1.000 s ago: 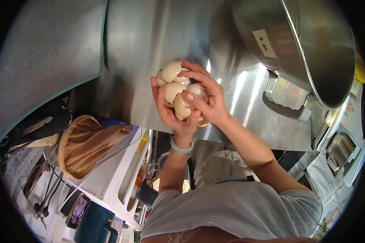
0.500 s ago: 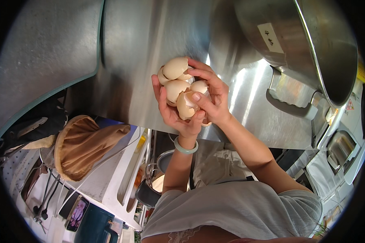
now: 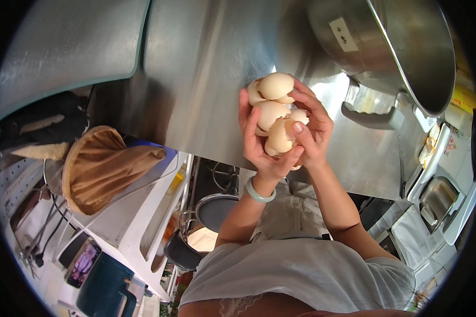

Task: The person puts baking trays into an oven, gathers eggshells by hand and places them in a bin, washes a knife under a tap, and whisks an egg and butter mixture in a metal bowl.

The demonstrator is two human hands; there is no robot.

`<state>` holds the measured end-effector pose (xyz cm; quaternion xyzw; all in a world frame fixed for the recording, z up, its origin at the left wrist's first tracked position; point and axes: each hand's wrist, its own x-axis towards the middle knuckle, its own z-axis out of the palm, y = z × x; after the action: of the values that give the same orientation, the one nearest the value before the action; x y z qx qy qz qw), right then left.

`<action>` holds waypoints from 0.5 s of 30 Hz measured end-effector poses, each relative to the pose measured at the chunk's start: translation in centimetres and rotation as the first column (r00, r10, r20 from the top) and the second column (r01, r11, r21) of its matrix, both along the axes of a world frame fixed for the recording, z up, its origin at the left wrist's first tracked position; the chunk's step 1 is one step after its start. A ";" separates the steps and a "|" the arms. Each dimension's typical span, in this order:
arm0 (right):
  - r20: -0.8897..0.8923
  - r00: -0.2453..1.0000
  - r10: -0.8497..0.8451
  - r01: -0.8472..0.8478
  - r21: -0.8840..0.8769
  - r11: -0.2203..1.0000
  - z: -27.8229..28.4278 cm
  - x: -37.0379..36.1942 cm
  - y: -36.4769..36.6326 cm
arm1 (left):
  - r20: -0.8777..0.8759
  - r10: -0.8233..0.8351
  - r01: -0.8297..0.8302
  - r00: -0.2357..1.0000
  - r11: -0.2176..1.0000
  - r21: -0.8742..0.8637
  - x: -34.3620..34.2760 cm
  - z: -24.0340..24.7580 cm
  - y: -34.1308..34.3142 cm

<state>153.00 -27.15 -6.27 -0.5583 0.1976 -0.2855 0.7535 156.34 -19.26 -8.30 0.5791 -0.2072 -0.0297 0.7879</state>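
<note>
Head view shows left hand (image 3: 256, 142) and right hand (image 3: 312, 132) with fingers closed around a stack of eggshells (image 3: 275, 113) above the steel tabletop (image 3: 195, 79); loosely nested halves could slip, crush or drop.

pot (image 3: 402, 53): top cut off | eggshells (image 3: 275, 113): undersides hidden by hand (image 3: 256, 142)

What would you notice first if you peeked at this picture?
The pile of pale eggshells in the middle, cupped between the left hand and right hand over a shiny steel counter. Next, the big metal pot at the upper right.
</note>
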 end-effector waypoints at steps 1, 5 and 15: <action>-0.018 1.000 0.000 0.000 -0.001 1.000 0.3 -0.8 -0.1 | -0.002 0.001 -0.001 1.000 1.000 -0.012 -0.8 0.1 -0.2; -0.052 0.999 0.009 -0.009 -0.003 1.000 1.4 -4.0 -0.6 | -0.021 0.034 -0.036 0.999 0.998 -0.054 -4.0 1.1 -1.0; 0.032 0.968 0.248 -0.249 0.036 0.968 4.6 -15.0 -1.8 | -0.028 0.282 -0.283 0.959 0.957 -0.057 -17.0 5.1 -1.8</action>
<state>138.04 -28.93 -1.65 -0.5598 0.1215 -0.1927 0.7967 139.39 -21.08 -3.19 0.5783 -0.1155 0.0839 0.8032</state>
